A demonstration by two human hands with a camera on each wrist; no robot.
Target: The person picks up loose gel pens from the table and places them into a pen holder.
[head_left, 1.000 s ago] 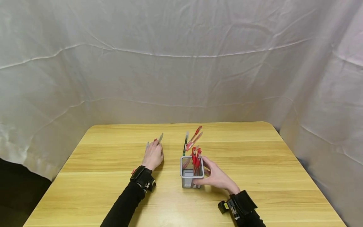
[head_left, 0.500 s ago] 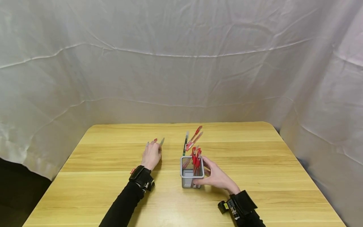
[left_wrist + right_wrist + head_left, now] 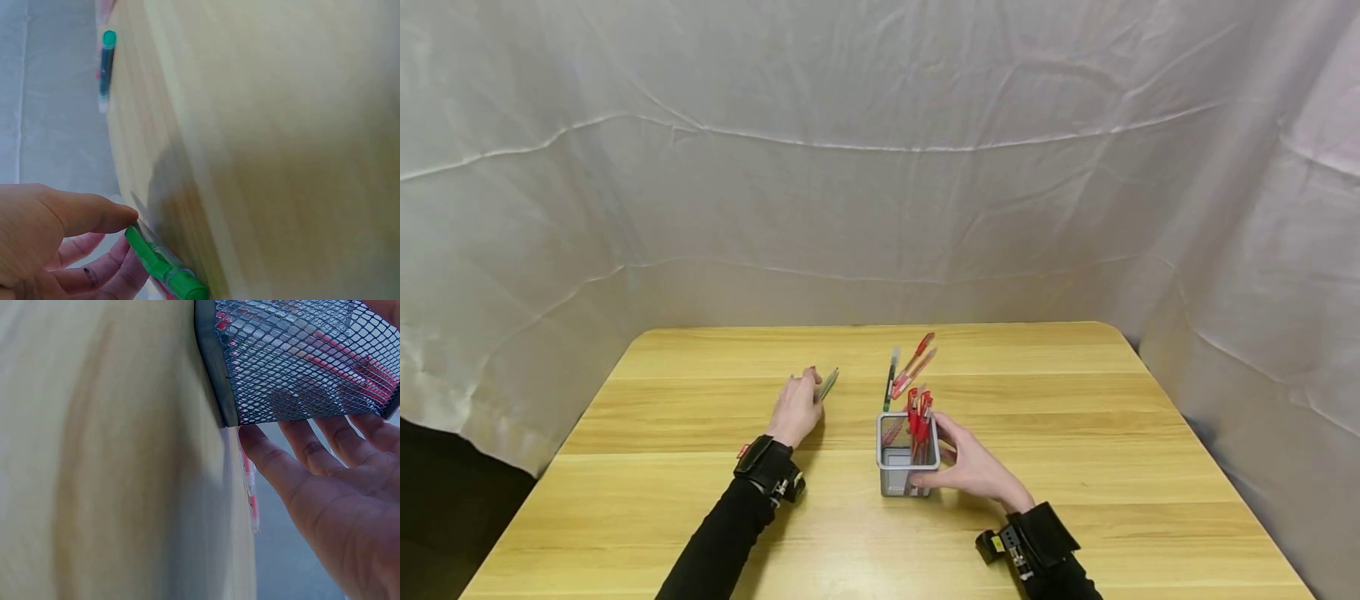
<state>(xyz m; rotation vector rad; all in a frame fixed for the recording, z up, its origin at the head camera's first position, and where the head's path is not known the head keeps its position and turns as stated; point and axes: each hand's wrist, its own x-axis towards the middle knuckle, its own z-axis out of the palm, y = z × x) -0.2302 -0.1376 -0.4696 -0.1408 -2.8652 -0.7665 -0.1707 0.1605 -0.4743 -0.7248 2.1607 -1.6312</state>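
My left hand [image 3: 796, 410] is at the left of the table, pinching a green-capped pen [image 3: 164, 265] between thumb and fingers. In the head view, that slim pen [image 3: 828, 384] sticks out past the hand's right side. A bit of red [image 3: 810, 369] shows just beyond the fingers, most of it hidden. My right hand [image 3: 973, 467] grips a silver mesh pen holder [image 3: 895, 481] from its right side, thumb in front and fingers behind. Several red pens [image 3: 920, 417] stand upright inside the holder [image 3: 300, 369].
Behind the holder lie a dark pen with a green end [image 3: 891, 379] and two red pens [image 3: 914, 367], side by side. The wooden table [image 3: 1120, 467] has a pale cloth [image 3: 880, 208] hanging behind and beside it.
My left hand has drawn slightly left, and the green-capped pen's visible end has shifted right and a little nearer. The right hand and holder have stayed still.
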